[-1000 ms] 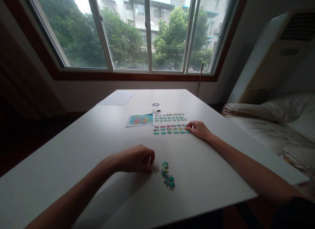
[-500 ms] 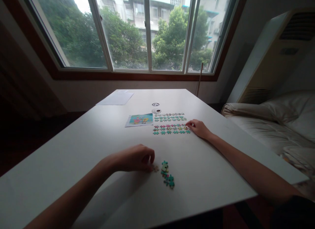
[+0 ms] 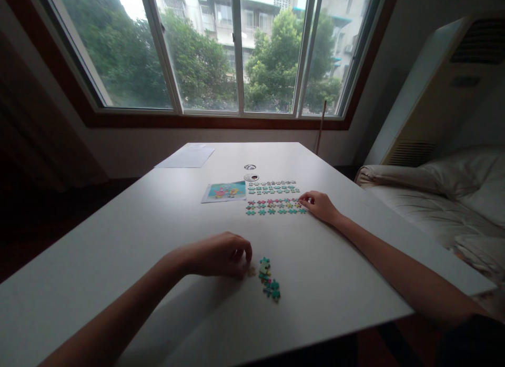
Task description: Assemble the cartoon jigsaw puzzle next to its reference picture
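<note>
Low over the near part of the table, my left hand (image 3: 224,255) has its fingers curled and closed at a pale, blurred puzzle piece (image 3: 251,271), its plain side up. Just right of it lies a small heap of green puzzle pieces (image 3: 272,289), some overlapping. Farther off, my right hand (image 3: 320,206) rests at the right end of several rows of puzzle pieces (image 3: 272,211). Its thumb and fingertips are pinched on a puzzle piece (image 3: 300,203) there, which is mostly hidden. Left of the rows lies a colourful picture sheet (image 3: 224,191).
The white table (image 3: 158,219) reaches toward the window. Two round cable-hole fittings (image 3: 251,177) are behind the rows. White papers (image 3: 185,157) lie at the far left edge. A pale sofa (image 3: 426,198) stands right of the table.
My left hand has shifted slightly right, and the pale puzzle piece at its fingertips looks blurred. My right hand stays at the row end, almost unmoved.
</note>
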The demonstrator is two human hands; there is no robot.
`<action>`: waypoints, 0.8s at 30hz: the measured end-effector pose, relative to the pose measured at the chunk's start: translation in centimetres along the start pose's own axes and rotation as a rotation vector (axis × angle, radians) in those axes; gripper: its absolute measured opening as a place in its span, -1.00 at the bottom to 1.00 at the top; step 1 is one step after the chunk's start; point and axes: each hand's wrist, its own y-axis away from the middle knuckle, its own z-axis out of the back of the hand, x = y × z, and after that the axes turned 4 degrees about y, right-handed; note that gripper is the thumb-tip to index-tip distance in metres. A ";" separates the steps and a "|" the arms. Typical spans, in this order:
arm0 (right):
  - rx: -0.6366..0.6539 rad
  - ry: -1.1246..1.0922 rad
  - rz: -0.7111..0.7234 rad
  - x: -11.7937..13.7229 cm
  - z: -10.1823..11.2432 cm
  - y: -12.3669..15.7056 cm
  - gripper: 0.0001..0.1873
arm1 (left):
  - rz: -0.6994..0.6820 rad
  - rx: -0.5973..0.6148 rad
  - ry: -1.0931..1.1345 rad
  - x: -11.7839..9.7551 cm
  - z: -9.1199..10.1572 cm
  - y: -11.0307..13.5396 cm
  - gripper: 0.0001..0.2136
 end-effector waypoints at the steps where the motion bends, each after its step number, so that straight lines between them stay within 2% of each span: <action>1: -0.012 -0.011 0.002 0.3 0.1 0.1 -0.83 | -0.004 0.004 0.001 -0.1 0.0 0.0 -0.82; 5: -0.026 -0.078 0.069 2.2 0.3 0.8 -0.84 | -0.020 0.012 0.010 -0.2 -0.2 -0.2 -0.85; 10: 0.034 -0.080 0.219 5.7 0.6 1.9 -0.85 | -0.041 -0.008 0.003 -0.6 -0.2 -0.2 -0.94; 15: 0.088 -0.070 0.354 8.1 1.2 2.8 -0.85 | -0.073 -0.054 -0.024 -0.6 -0.2 -0.3 -0.89; 19: 0.119 -0.104 0.376 9.2 1.1 3.3 -0.84 | -0.118 -0.196 -0.030 0.4 -0.8 -1.0 -0.88; 24: 0.221 -0.270 0.354 10.8 0.6 4.3 -0.83 | -0.097 -0.363 -0.007 1.2 -1.8 -2.1 -0.87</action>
